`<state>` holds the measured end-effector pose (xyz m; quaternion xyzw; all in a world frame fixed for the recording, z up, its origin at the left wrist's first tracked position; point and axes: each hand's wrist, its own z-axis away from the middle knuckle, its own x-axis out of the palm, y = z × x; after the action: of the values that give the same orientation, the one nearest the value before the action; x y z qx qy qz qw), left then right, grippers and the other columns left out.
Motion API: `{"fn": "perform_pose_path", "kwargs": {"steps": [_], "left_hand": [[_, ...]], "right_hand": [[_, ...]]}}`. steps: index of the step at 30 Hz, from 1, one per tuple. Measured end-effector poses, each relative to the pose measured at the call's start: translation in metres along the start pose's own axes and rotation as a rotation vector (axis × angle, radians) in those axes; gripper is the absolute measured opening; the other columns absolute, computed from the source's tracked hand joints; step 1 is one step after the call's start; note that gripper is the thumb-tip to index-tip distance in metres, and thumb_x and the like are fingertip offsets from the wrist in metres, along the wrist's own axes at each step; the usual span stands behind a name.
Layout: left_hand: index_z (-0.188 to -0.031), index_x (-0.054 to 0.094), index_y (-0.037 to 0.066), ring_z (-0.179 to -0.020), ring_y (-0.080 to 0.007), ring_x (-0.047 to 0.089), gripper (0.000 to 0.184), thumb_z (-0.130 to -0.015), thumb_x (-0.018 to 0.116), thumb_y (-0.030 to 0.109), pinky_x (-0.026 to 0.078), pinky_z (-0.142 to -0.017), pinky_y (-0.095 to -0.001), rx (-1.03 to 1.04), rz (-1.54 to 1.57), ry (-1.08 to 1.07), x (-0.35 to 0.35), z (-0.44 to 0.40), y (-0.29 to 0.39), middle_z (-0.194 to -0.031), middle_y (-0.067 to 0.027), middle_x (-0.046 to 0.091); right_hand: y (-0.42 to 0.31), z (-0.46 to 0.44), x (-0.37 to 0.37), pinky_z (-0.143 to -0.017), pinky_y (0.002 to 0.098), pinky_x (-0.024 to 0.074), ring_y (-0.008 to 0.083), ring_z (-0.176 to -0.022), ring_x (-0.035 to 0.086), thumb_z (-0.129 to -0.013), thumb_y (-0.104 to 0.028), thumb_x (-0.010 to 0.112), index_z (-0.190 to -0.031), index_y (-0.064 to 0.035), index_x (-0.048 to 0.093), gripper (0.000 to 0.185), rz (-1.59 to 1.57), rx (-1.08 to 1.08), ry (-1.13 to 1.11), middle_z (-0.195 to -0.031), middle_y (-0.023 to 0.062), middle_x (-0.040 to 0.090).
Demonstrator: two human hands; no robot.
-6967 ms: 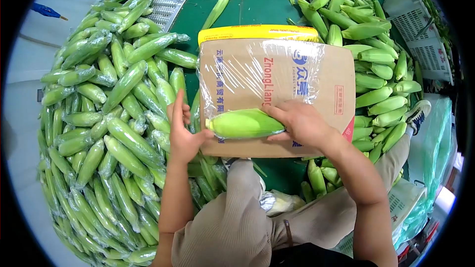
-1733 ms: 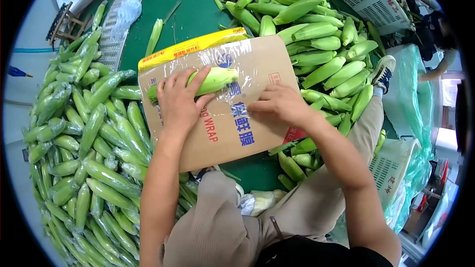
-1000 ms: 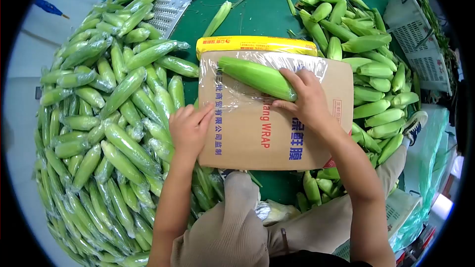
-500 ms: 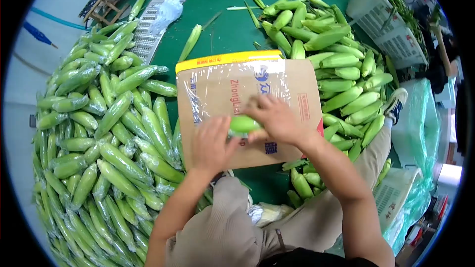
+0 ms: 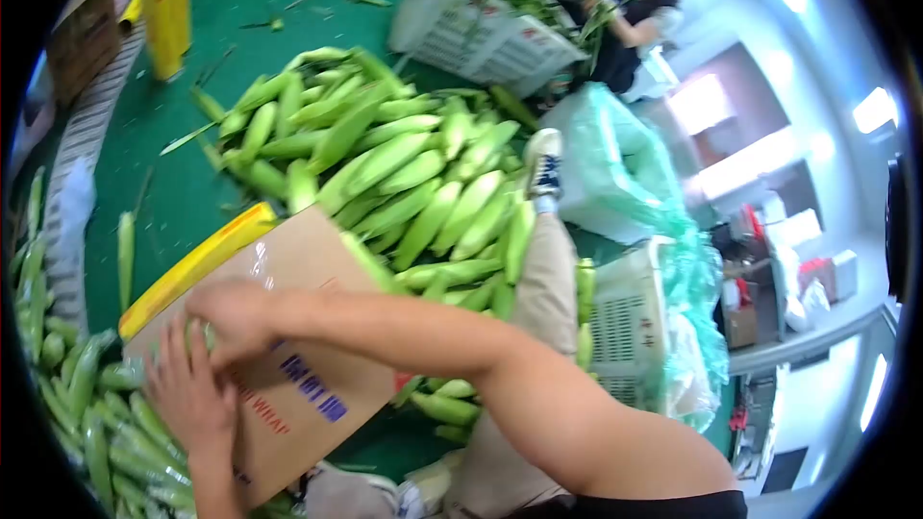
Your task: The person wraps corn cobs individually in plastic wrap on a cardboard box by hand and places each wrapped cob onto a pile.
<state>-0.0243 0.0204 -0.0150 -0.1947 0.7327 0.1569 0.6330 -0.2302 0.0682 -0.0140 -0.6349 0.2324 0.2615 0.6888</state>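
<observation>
A cardboard box (image 5: 317, 279) printed with blue and red lettering lies tilted before me, with a yellow strip (image 5: 197, 264) along its far edge. On its left part, my left hand (image 5: 187, 389) presses its long, nearly straight fingers over an ear of corn (image 5: 204, 334). My right hand (image 5: 236, 317) curls round the same ear from the other side. Most of that ear is hidden under the fingers, and both hands are somewhat blurred. Shiny clear film shows on the box top.
Unwrapped corn in green husks (image 5: 385, 173) is heaped beyond the box. Film-wrapped ears (image 5: 106, 432) lie at lower left. White crates (image 5: 481, 38) and a tub with green plastic (image 5: 606, 173) stand right. A co-worker (image 5: 639, 24) holds greenery at the back.
My view has swung to the right, so the box and hands now appear further left and rotated. A co-worker has come into view. The hands stay on the ear of corn.
</observation>
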Motion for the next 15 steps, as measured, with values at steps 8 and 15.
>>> {"fn": "perform_pose_path", "kwargs": {"steps": [8,15], "left_hand": [[-0.114,0.065,0.006,-0.096,-0.0451,0.063,0.048,-0.069,0.08,0.012,0.052,-0.084,-0.0515,0.074,0.471,-0.109,-0.027,0.037,0.028,-0.1,-0.0195,0.067],[-0.122,0.059,0.002,-0.108,-0.0479,0.068,0.066,-0.063,0.083,0.021,0.053,-0.096,-0.0524,-0.055,0.66,-0.705,-0.053,0.026,0.036,-0.109,-0.0272,0.071]], "right_hand": [[-0.012,0.019,0.002,-0.109,0.0508,0.0462,0.0425,-0.128,0.061,-0.094,-0.047,0.069,-0.138,-0.0098,0.065,0.058,0.135,0.038,-0.58,-0.134,0.0223,0.067],[0.027,0.021,0.053,-0.129,0.0646,0.0043,0.0344,-0.164,0.012,-0.089,-0.067,0.065,-0.158,-0.0256,0.05,0.082,0.367,-0.384,-0.064,-0.172,0.0072,0.032]]}}
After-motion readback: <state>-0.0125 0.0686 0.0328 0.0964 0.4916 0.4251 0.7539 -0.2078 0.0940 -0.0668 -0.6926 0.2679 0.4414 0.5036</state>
